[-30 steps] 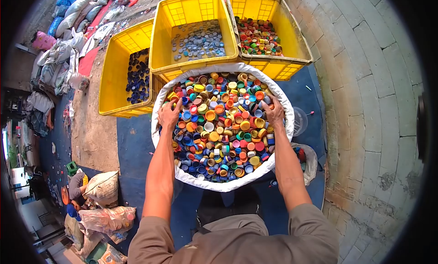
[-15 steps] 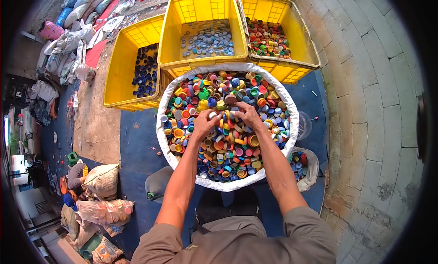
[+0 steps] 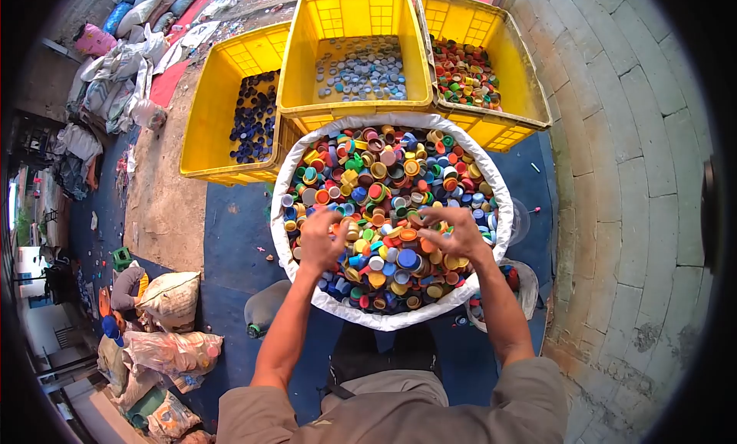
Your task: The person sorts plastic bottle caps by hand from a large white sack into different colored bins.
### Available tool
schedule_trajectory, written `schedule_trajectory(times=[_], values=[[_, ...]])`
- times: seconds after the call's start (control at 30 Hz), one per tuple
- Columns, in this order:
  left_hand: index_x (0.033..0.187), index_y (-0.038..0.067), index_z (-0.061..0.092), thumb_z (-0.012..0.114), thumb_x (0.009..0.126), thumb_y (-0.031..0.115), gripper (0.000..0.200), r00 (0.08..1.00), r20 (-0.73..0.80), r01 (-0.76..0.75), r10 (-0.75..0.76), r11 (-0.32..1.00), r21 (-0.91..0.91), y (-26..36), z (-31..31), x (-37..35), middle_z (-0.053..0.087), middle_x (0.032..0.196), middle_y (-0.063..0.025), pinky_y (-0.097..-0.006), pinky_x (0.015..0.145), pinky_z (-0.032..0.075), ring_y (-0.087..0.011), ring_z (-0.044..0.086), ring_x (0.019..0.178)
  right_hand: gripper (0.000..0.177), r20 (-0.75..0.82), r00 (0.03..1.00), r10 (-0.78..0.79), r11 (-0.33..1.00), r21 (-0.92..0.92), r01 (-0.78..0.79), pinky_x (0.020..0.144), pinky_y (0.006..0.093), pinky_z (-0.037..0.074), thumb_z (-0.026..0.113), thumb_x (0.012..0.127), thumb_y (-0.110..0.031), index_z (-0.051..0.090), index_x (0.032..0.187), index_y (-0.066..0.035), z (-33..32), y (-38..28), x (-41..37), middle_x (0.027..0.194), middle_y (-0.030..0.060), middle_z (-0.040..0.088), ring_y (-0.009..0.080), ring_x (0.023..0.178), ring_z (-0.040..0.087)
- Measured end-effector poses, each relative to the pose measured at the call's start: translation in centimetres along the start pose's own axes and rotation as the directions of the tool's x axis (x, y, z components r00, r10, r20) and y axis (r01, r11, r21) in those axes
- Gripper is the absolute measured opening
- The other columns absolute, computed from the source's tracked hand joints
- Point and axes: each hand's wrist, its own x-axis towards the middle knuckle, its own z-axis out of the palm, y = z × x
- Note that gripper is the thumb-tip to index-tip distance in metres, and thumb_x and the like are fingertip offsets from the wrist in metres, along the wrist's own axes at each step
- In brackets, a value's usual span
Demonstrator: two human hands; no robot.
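Note:
A wide round sack with a rolled white rim stands in front of me, heaped with plastic bottle caps of many colours. My left hand is over the left part of the heap, its fingers bent and apart beside a yellowish cap. Across from it, my right hand hovers on the right side with thumb and fingers spread, holding nothing that I can see. Between the hands lie loose caps, among them an orange one and a blue one.
Behind the sack stand three yellow crates: the left one has dark blue caps, the middle one pale caps, the right one red, orange and green caps. A small cap bag and stone wall are right. A person crouches by sacks at left.
Both hands have drawn back toward me and moved apart from the middle of the heap. The caps between them have shifted, and blue caps now show there. The view has moved slightly.

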Motion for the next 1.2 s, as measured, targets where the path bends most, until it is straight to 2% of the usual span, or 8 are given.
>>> schedule_trajectory(times=[0.07, 0.2, 0.3, 0.53, 0.77, 0.93, 1.1, 1.2], values=[[0.114, 0.002, 0.06, 0.068, 0.083, 0.026, 0.041, 0.917, -0.351, -0.104, 0.19, 0.963, 0.249, -4.6, 0.0, 3.4, 0.057, 0.121, -0.0204, -0.0442, 0.101, 0.037, -0.0377, 0.05, 0.116, 0.037, -0.189, 0.964, 0.189, 0.978, 0.122, -0.168, 0.077, 0.0345, 0.051, 0.069, 0.081, -0.033, 0.068, 0.099, -0.001, -1.4, 2.4, 2.8, 0.091, 0.0124, 0.07, 0.0205, 0.08, 0.068], [0.124, 0.001, 0.054, 0.059, 0.087, 0.04, 0.055, 0.922, -0.381, 0.092, 0.071, 0.915, 0.392, -7.3, 0.2, 9.3, 0.05, 0.132, -0.0197, -0.0479, 0.108, 0.028, -0.0384, 0.041, 0.126, 0.052, -0.488, 0.855, 0.176, 0.958, -0.113, -0.262, 0.089, 0.0402, 0.047, 0.069, 0.079, -0.044, 0.063, 0.112, -0.004, -2.3, 10.0, 10.0, 0.109, 0.0174, 0.063, 0.0296, 0.102, 0.061], [0.13, 0.001, 0.049, 0.05, 0.089, 0.05, 0.064, 0.901, -0.416, 0.302, -0.122, 0.864, 0.402, -9.3, 2.7, 10.4, 0.045, 0.137, -0.0198, -0.0507, 0.112, 0.019, -0.0384, 0.033, 0.133, 0.068, -0.476, 0.788, 0.391, 0.825, -0.197, -0.529, 0.097, 0.0433, 0.041, 0.066, 0.076, -0.056, 0.058, 0.122, -0.007, -0.7, 13.8, 13.2, 0.126, 0.0196, 0.051, 0.0345, 0.114, 0.052], [0.143, 0.016, 0.038, 0.04, 0.084, 0.071, 0.08, 0.787, -0.258, 0.583, -0.56, 0.812, 0.017, -4.1, 6.8, 12.0, 0.034, 0.147, -0.0135, -0.0596, 0.107, 0.009, -0.0332, 0.022, 0.139, 0.076, -0.287, 0.759, 0.585, 0.659, -0.377, -0.651, 0.102, 0.0698, 0.022, 0.059, 0.072, -0.07, 0.051, 0.132, -0.023, 4.0, 10.7, 14.6, 0.143, 0.0156, 0.033, 0.0483, 0.131, 0.026], [0.136, 0.022, 0.044, 0.05, 0.077, 0.074, 0.079, 0.89, -0.129, 0.445, -0.437, 0.895, 0.038, -0.9, 8.3, 11.3, 0.037, 0.138, -0.0223, -0.0624, 0.102, 0.013, -0.0402, 0.037, 0.127, 0.065, -0.18, 0.874, 0.452, 0.8, -0.351, -0.486, 0.1, 0.0554, 0.036, 0.067, 0.071, -0.06, 0.059, 0.125, -0.023, 4.3, 10.6, 12.8, 0.133, 0.0138, 0.042, 0.0424, 0.123, 0.039], [0.127, 0.018, 0.052, 0.055, 0.08, 0.066, 0.067, 0.895, -0.032, 0.443, -0.445, 0.895, -0.06, 1.2, 8.1, 9.5, 0.045, 0.13, -0.0222, -0.049, 0.095, 0.037, -0.0394, 0.048, 0.117, 0.052, -0.152, 0.911, 0.383, 0.815, -0.409, -0.411, 0.092, 0.0512, 0.044, 0.067, 0.072, -0.058, 0.066, 0.111, -0.023, 5.2, 8.9, 10.3, 0.125, 0.0136, 0.046, 0.0394, 0.115, 0.051], [0.117, 0.018, 0.061, 0.056, 0.086, 0.05, 0.045, 0.984, 0.032, 0.177, -0.174, 0.965, -0.196, -0.7, 10.3, 6.9, 0.064, 0.1, -0.0216, -0.0471, 0.085, 0.043, -0.0381, 0.058, 0.102, 0.047, -0.038, 0.955, 0.295, 0.879, -0.38, -0.287, 0.09, 0.0475, 0.046, 0.065, 0.074, -0.051, 0.066, 0.111, -0.021, 5.8, 7.8, 8.1, 0.116, 0.0135, 0.052, 0.0359, 0.108, 0.056], [0.11, 0.016, 0.064, 0.06, 0.085, 0.045, 0.038, 0.979, -0.201, -0.068, 0.036, 0.986, -0.154, -0.2, 10.2, 4.9, 0.061, 0.092, -0.0183, -0.0449, 0.08, 0.045, -0.0364, 0.061, 0.09, 0.043, 0.032, 0.978, 0.205, 0.925, -0.334, -0.183, 0.088, 0.0451, 0.047, 0.062, 0.073, -0.037, 0.065, 0.112, -0.018, 7.2, 4.2, 5.9, 0.121, 0.0134, 0.052, 0.0377, 0.104, 0.056]])
